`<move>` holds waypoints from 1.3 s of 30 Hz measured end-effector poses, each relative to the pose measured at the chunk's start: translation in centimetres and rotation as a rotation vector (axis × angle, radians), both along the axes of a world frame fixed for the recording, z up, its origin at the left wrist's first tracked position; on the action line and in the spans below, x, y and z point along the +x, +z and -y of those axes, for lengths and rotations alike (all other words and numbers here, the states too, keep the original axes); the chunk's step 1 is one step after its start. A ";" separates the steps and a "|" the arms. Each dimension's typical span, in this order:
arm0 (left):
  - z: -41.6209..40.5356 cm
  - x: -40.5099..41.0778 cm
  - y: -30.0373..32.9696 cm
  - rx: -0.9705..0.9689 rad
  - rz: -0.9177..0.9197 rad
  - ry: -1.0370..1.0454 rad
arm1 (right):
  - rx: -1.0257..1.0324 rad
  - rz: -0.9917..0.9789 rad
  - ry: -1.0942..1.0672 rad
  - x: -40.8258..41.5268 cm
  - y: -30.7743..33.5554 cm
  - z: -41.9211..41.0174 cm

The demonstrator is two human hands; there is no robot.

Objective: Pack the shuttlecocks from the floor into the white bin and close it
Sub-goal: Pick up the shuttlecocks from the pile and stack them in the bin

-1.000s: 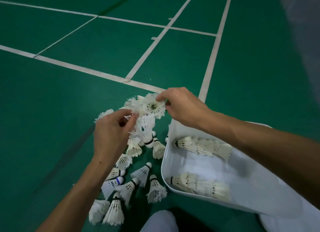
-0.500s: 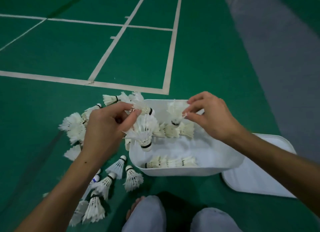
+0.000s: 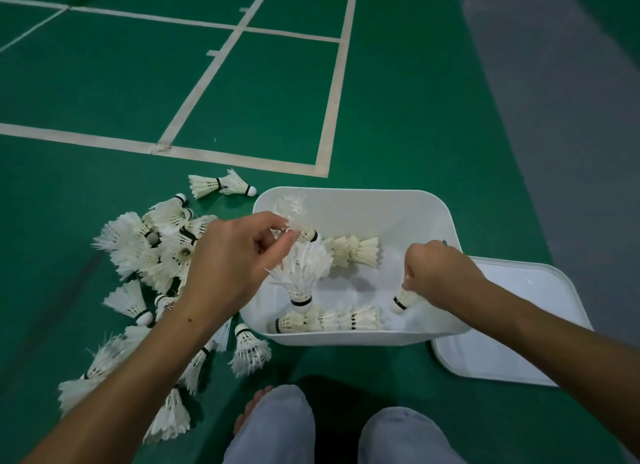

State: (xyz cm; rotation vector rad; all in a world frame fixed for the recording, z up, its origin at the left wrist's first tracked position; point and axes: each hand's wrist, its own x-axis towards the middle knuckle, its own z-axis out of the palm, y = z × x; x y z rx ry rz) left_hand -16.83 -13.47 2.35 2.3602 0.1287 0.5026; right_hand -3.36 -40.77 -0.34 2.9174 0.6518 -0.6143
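My right hand (image 3: 438, 276) pinches 1 shuttlecock (image 3: 401, 301) near the white bin's (image 3: 349, 200) right wall, cork seemingly down-left, while my left hand (image 3: 228, 266) grips several, corks down.

The right hand (image 3: 438, 275) curls over the feathered skirt of the white shuttlecock (image 3: 401, 300) it holds, so only the cork tip shows beneath the knuckles and the grip itself cannot be made out. The left hand (image 3: 228, 266) covers part of the loose heap of white feather shuttlecocks (image 3: 152, 252) on the green floor to the left, and its fingertips are lost among blurred feathers. The flat white plastic lid (image 3: 512, 325) on the right is partly hidden behind the right forearm and the white plastic bin (image 3: 349, 202). Both forearms and the grey-trousered knees (image 3: 277, 429) run off the near edge.
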 end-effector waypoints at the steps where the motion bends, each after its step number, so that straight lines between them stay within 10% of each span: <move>1: 0.1 0.2 -0.1 0.010 -0.002 -0.005 | -0.019 -0.012 0.012 0.0 -0.5 0.0; 20: 1.8 2.8 -1.5 0.125 -0.107 -0.025 | 0.121 -0.767 -0.588 0.3 -6.1 -1.3; 39: 1.7 3.3 -2.8 0.325 -0.456 -0.146 | -0.051 -0.456 -0.089 0.6 -2.9 -0.8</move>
